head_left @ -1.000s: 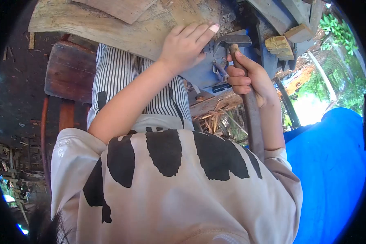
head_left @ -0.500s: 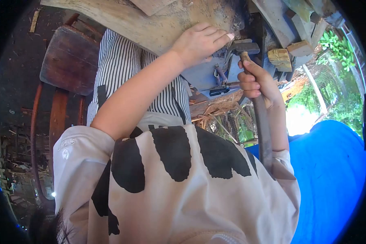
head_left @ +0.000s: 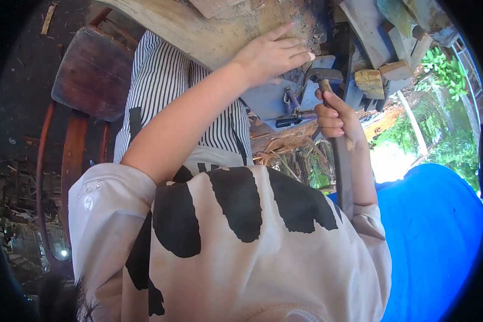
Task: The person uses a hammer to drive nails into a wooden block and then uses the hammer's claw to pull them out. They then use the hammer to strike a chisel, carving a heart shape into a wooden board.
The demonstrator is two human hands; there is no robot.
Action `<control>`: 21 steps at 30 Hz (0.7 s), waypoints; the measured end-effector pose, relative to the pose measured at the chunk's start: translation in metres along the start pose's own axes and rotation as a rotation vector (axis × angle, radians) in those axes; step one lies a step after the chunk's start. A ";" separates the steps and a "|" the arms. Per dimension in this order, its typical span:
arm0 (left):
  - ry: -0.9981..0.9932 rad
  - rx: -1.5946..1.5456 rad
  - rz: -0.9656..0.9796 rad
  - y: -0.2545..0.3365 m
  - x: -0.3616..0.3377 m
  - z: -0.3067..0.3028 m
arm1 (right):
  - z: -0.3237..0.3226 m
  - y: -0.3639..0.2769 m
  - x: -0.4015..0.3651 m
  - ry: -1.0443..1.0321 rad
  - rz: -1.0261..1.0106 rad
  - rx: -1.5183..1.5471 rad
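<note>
My left hand (head_left: 273,56) rests over the edge of a large worn wooden board (head_left: 172,24), its fingers spread and nothing seen held in them. The thumb is mostly hidden. Right of it, my right hand (head_left: 335,115) is wrapped around the handle of a hammer (head_left: 326,74), close below the metal head. The long handle runs down along my right forearm. The hammer head is close to the fingertips of my left hand, with a small gap between them.
Wood blocks (head_left: 369,83) and offcuts (head_left: 396,71) lie at the upper right. Below my left hand, a black-handled tool (head_left: 287,122) and metal parts lie on a grey surface. A wooden chair (head_left: 91,75) stands at the left. Blue fabric (head_left: 434,236) fills the lower right.
The fingers of my left hand have spread apart, and the hand appears slightly farther right. My right hand and the hammer appear slightly lower in the view.
</note>
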State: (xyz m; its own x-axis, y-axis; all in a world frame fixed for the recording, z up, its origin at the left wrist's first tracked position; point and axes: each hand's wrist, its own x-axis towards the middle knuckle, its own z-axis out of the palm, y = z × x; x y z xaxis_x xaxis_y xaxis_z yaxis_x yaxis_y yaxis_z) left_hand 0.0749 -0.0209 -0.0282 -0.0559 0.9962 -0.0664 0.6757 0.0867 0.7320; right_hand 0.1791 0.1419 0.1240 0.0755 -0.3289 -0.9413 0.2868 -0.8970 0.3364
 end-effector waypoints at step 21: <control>0.183 -0.181 0.118 0.000 -0.001 -0.011 | 0.024 0.016 -0.079 0.133 -0.160 -0.613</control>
State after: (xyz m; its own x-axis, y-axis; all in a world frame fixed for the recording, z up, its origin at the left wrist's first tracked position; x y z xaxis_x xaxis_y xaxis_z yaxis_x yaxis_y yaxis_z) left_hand 0.0668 -0.0219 -0.0204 -0.1271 0.9823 0.1378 0.5444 -0.0470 0.8375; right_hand 0.1552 0.1468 0.2046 0.0928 -0.1307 -0.9871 0.7946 -0.5877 0.1525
